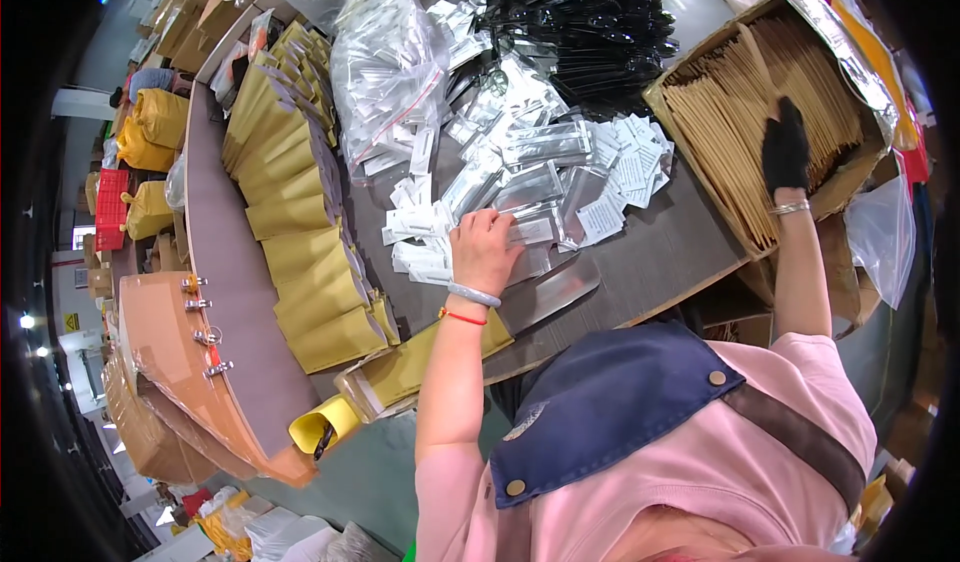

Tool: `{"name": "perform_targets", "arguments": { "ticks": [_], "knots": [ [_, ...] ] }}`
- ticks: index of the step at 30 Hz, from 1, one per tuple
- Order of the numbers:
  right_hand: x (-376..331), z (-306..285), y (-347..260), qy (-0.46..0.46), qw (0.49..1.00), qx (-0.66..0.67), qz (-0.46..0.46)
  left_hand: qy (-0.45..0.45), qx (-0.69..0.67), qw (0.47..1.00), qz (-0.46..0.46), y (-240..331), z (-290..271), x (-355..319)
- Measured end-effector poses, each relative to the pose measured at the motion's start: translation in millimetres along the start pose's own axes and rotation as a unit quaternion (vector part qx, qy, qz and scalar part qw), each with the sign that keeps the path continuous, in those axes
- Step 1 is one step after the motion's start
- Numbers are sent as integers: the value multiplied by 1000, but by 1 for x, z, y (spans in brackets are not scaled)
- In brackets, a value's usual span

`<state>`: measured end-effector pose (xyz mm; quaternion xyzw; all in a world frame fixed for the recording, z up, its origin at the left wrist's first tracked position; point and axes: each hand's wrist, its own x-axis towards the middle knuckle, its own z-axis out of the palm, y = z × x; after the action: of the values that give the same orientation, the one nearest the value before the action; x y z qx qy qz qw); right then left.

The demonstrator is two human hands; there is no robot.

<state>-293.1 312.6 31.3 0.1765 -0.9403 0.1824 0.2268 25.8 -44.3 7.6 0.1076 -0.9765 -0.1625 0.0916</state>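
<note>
My bare left hand (484, 254) rests at the near edge of a pile of clear-and-silver packets (545, 147), fingers bent and thumb apart. Its fingertips touch the packets; a firm hold does not show. Small white packets (418, 224) lie just left of it, and white printed slips (632, 167) lie to the right. My right hand (787, 152), in a black glove, is inside a cardboard box (703, 184) tightly filled with upright kraft envelopes (720, 127). Its fingers close on the edge of one raised envelope (758, 59); the fingertips are partly hidden.
Overlapping yellow-brown mailers (285, 172) form a long row at left. A plastic bag of packets (390, 72) and a heap of black-wrapped items (590, 32) lie farther back. A yellow holder (325, 424) hangs at the table's near edge. A clear bag (880, 232) sits beside the box.
</note>
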Motion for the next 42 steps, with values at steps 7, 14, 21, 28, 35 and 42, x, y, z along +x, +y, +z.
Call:
{"name": "perform_targets", "arguments": {
  "ticks": [7, 14, 21, 28, 35, 42],
  "knots": [
    [24, 47, -187, -238, 932, 245, -118, 61, -19, 998, 13, 7, -4, -6],
    [51, 102, -245, -366, 921, -20, -130, -109, -134, 984, -46, 45, -13, -44],
    [51, 51, -241, -273, 944, 136, -123, 83, -149, 985, 0, 90, 21, 21],
    [28, 6, -194, -436, 802, 393, -109, 70, -168, 983, -18, 84, 45, 30],
    [-19, -3, -224, -624, 672, 357, -177, -111, -118, 980, -118, 31, -12, -54],
    [-84, 1, -267, -549, 739, 107, -376, 17, -19, 999, -48, 61, 0, -122]
  ]
}}
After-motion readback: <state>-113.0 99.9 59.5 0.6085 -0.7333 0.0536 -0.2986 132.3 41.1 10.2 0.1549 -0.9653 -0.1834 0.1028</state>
